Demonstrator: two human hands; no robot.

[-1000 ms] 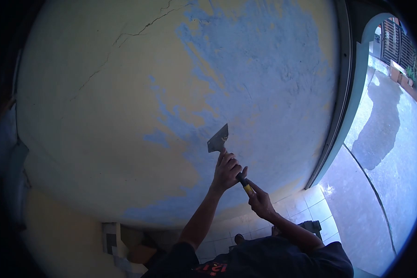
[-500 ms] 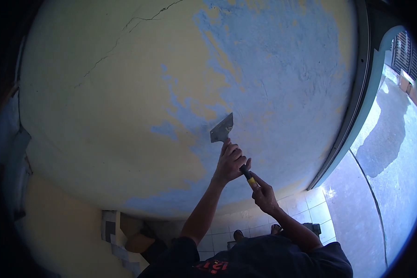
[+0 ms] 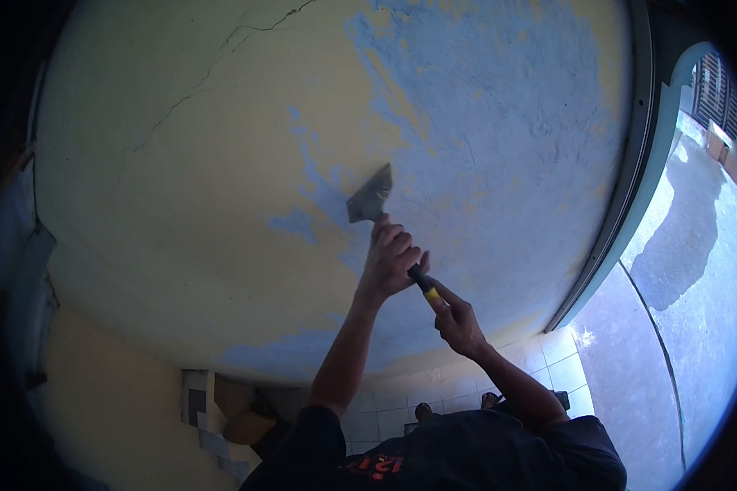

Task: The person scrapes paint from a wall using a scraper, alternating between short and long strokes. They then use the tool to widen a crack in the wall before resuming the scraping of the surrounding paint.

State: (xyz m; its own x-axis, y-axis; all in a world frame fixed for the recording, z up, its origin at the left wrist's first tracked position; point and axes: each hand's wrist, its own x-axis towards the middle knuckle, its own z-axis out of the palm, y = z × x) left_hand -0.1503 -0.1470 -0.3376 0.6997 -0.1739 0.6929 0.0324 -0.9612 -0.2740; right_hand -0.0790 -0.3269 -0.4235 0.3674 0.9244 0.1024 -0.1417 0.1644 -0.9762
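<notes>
A scraper (image 3: 370,196) with a wide grey blade lies against the wall (image 3: 221,188), at the border between pale yellow paint and a bluish bared area (image 3: 499,164). My left hand (image 3: 391,258) is wrapped round the handle close to the blade. Lower down, my right hand (image 3: 458,322) grips the yellow-banded end of the same black handle. Both hands are closed, and the handle slants from upper left to lower right. The blade is slightly blurred.
A thin crack (image 3: 221,57) runs across the wall's upper left. A dark door frame (image 3: 645,131) borders it on the right, with wet paving (image 3: 688,229) outside. White floor tiles (image 3: 565,372) lie below, and a brown object (image 3: 246,427) stands at lower left.
The scraper has moved up and left along the wall, and both hands have moved with it. Their hold on the handle looks the same.
</notes>
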